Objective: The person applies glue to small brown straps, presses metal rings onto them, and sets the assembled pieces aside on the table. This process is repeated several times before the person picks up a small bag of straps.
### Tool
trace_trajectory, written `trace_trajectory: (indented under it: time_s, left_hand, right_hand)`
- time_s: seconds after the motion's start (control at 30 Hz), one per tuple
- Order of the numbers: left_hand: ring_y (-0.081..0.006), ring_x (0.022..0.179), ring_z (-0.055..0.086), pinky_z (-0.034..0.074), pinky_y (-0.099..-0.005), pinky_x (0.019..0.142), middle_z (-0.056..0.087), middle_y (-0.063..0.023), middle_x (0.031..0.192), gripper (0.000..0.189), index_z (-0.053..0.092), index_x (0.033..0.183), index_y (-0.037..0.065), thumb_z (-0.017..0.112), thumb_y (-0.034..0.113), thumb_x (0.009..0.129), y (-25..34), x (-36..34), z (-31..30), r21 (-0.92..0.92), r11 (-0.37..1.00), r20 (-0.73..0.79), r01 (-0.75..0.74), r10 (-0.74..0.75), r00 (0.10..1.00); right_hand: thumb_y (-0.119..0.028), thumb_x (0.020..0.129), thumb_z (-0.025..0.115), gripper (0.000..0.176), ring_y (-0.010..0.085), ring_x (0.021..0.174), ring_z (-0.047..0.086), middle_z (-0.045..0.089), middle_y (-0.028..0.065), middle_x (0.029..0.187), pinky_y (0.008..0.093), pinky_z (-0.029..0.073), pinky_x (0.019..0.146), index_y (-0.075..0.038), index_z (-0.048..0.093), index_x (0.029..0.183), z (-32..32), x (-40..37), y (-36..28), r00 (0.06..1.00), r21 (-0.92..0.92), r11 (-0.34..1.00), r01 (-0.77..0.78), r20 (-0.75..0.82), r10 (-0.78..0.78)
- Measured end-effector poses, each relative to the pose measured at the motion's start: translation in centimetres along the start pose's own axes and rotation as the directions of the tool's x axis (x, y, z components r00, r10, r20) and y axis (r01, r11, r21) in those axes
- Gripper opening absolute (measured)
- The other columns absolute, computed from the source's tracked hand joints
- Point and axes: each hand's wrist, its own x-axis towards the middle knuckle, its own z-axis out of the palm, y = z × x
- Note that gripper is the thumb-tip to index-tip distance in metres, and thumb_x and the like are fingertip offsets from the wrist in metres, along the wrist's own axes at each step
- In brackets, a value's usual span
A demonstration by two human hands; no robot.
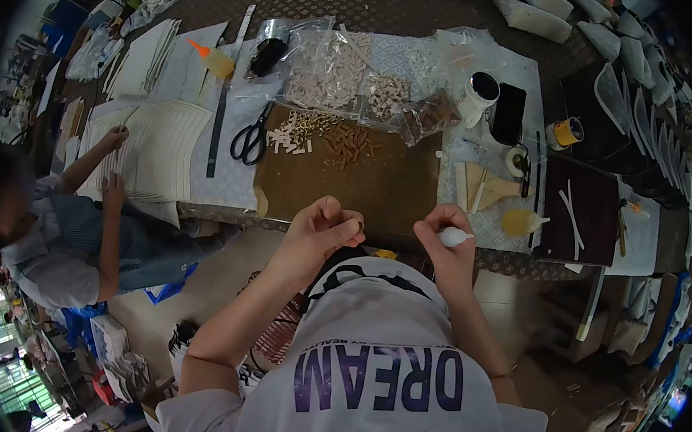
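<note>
My left hand (316, 234) is closed in a pinch at the near edge of the brown work mat (365, 185). A small brownish piece shows at its fingertips, too small to name. My right hand (449, 246) is closed around a small white squeeze bottle (454, 237) with its tip pointing right; the fingers cover part of it. Beyond my hands, on the mat, lie loose brown strips (351, 144), gold-coloured metal fittings (311, 121) and short white pieces (289, 139). Black scissors (250, 138) rest left of the mat.
Plastic bags of small pieces (325, 74) line the back. On the right are a white jar (480, 92), a phone (509, 113), a glue bottle (521, 222) and a tape roll (517, 161). At left, a co-worker (73, 225) handles layered white sheets (158, 150) beside a ruler (221, 115).
</note>
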Motion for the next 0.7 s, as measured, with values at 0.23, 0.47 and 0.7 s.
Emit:
trace_trajectory:
  time_s: [0.23,0.47,0.7]
  left_hand:
    - [-0.0123,0.076,0.055,0.044,-0.0220,0.067,0.056,-0.0073,0.090,0.029,0.036,0.074,0.014,0.058,0.000,0.084,-1.2,-0.1,-0.3,-0.054,0.997,0.001,-0.053,0.053,0.999]
    - [-0.0119,0.072,0.053,0.043,-0.0215,0.065,0.055,-0.0073,0.088,0.031,0.034,0.070,0.014,0.057,-0.002,0.084,-1.8,-0.5,0.2,-0.109,0.991,-0.005,-0.079,0.079,0.997]
    - [-0.0115,0.072,0.052,0.043,-0.0222,0.065,0.055,-0.0070,0.087,0.024,0.040,0.071,0.010,0.054,-0.003,0.085,-3.3,-0.4,-0.3,-0.090,0.979,-0.025,-0.184,0.183,0.983]
  right_hand:
    - [-0.002,0.083,0.061,0.008,0.0048,0.072,0.047,0.054,-0.0003,0.086,0.0181,0.038,0.065,-0.002,0.062,0.091,1.3,-0.5,0.3,0.997,-0.100,0.994,-0.032,0.061,0.038]
    - [-0.002,0.083,0.061,0.009,0.0062,0.074,0.049,0.053,0.0010,0.086,0.0196,0.039,0.065,-0.001,0.062,0.092,2.3,-1.1,0.0,0.992,-0.035,0.998,-0.057,0.107,0.060]
    - [-0.001,0.082,0.061,0.010,0.0062,0.072,0.045,0.052,-0.0003,0.083,0.0193,0.036,0.063,-0.001,0.061,0.092,2.6,-1.1,0.5,0.986,-0.139,0.989,0.052,0.163,-0.029]
